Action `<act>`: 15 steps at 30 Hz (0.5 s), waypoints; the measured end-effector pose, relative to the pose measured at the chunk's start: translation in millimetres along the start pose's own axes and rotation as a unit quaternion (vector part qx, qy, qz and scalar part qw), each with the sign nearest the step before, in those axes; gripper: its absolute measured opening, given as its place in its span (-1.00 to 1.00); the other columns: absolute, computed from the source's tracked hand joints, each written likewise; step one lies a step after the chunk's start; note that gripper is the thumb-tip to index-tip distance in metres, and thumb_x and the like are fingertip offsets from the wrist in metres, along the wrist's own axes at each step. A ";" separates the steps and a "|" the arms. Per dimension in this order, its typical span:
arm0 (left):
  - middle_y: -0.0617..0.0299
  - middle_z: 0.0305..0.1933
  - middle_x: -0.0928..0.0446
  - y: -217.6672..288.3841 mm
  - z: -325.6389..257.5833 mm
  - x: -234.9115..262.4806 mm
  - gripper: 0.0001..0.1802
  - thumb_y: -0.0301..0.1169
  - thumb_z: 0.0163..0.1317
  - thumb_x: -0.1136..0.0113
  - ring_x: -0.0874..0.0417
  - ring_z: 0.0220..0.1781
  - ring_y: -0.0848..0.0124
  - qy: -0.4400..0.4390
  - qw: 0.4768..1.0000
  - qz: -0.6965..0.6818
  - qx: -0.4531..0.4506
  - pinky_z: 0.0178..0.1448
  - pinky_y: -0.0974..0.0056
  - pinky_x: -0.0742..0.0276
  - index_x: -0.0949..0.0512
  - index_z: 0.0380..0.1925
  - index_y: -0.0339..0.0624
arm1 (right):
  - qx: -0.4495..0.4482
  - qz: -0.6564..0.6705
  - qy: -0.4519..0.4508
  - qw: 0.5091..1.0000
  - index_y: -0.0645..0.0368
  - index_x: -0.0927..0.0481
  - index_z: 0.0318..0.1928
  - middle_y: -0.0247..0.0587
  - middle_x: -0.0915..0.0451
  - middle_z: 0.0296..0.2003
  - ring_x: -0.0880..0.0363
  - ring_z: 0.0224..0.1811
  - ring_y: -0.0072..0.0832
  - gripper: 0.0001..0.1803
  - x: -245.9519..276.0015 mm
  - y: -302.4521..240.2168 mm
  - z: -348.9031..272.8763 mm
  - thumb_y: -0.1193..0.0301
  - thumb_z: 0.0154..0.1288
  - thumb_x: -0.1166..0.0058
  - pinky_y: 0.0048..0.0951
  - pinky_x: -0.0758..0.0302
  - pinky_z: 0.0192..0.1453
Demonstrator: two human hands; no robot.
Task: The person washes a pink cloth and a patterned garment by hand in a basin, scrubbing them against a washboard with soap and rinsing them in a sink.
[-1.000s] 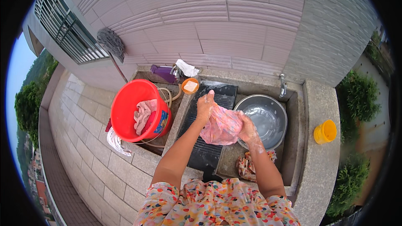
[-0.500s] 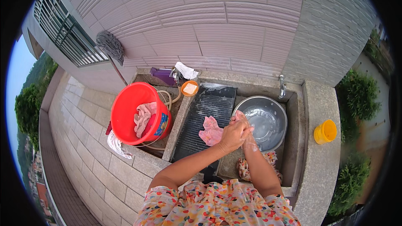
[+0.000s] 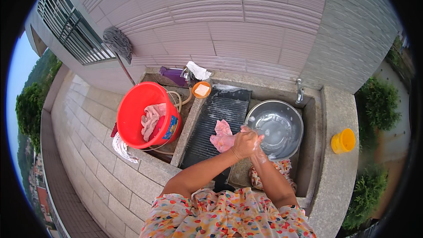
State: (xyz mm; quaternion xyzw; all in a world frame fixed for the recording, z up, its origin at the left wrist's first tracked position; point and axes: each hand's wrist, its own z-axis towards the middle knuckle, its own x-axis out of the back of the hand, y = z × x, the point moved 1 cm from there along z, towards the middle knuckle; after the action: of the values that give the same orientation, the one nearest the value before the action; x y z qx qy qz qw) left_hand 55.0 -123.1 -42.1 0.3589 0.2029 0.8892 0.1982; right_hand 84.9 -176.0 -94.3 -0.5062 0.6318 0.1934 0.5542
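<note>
– Once the hands had been brought together, what was shown in the head view?

– The left hand was seen curled tightly over the right hand. A second earlier, the pink cloth had been held spread between them; by this moment it was bunched just left of the grip, above the black washboard.

– What could be taken from that?

– The handling, it was judged, had been shifted from spreading to pressing or rubbing, with at least part of the cloth let go.

– Was anything clenched inside?

– That could not be told: the palms were hidden, and the right fingers were mostly covered. Whether the cloth's near edge was pinned by the left hand was equally unclear. Below the grip, the patterned cloth was partly blocked by the right forearm.
</note>
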 end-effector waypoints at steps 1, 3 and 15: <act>-0.02 -0.69 -0.42 -0.3 1.0 -0.6 -0.62 -0.29 0.23 -0.02 -0.47 -0.63 0.02 0.002 1.000 0.009 0.020 -0.55 0.06 -0.36 -0.40 -0.73 -0.24 | -0.015 -0.020 0.020 0.999 0.21 -0.45 -0.24 -0.22 -0.54 -0.31 -0.55 -0.32 -0.41 -0.73 1.3 0.6 -0.7 0.27 0.35 0.20 -0.36 -0.54 -0.27; -0.01 -0.66 -0.43 -13.9 8.9 3.9 -0.69 -0.33 0.17 -0.09 -0.49 -0.61 0.03 0.017 0.980 0.131 0.149 -0.52 0.06 -0.37 -0.39 -0.69 -0.23 | -0.032 -0.040 0.029 0.998 0.22 -0.45 -0.25 -0.23 -0.54 -0.32 -0.55 -0.32 -0.41 -0.74 4.4 2.5 -0.2 0.29 0.35 0.21 -0.36 -0.54 -0.28; -0.04 -0.71 -0.41 -4.6 11.3 3.1 -0.61 -0.30 0.23 -0.03 -0.46 -0.65 0.00 0.017 0.984 0.110 0.142 -0.58 0.04 -0.34 -0.39 -0.75 -0.25 | -0.047 -0.057 0.065 0.995 0.16 -0.45 -0.34 -0.31 -0.50 -0.41 -0.49 -0.43 -0.48 -0.75 11.3 8.8 0.4 0.28 0.37 0.21 -0.41 -0.50 -0.37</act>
State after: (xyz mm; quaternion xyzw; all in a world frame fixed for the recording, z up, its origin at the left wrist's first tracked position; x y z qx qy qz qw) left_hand 62.0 -115.2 -35.3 0.3885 0.2892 0.8738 0.0429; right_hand 79.0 -176.9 -107.4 -0.5784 0.6265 0.1578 0.4980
